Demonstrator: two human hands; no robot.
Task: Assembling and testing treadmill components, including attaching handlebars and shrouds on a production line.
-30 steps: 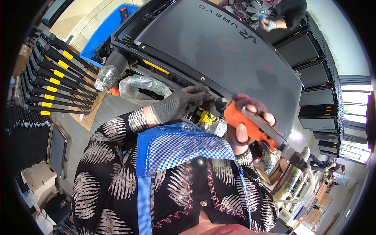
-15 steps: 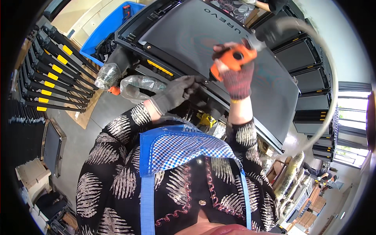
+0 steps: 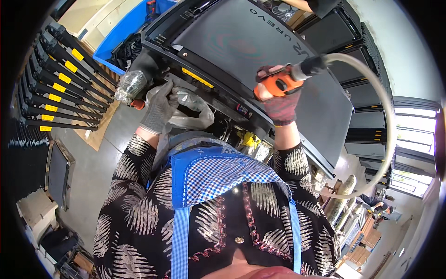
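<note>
My right hand (image 3: pixel 280 104), in a dark red glove, grips an orange air screwdriver (image 3: pixel 290 83) above the near part of a grey-black treadmill deck (image 3: pixel 246 51). A pale hose (image 3: pixel 388 107) runs from the tool's back end. My left hand (image 3: pixel 160 109), in a grey glove, is at the deck's near left side, beside a clear plastic-wrapped loop (image 3: pixel 204 116). Its thumb and fingers are pressed together; whatever they hold is too small to make out. A yellow label (image 3: pixel 197 78) marks the deck's near side rail.
A plastic-wrapped dark tube (image 3: pixel 130 86) stands left of my left hand. Behind it is a blue bin (image 3: pixel 114 44) of black parts. Black frame parts with yellow labels (image 3: pixel 59 87) are racked at left. More decks (image 3: pixel 364 90) are stacked at right. Another person's arm (image 3: pixel 302 4) shows at the far edge.
My left hand has moved left, away from the deck's near rail, to beside the plastic loop. My right hand has lifted the air screwdriver off the rail, and its tip has swung.
</note>
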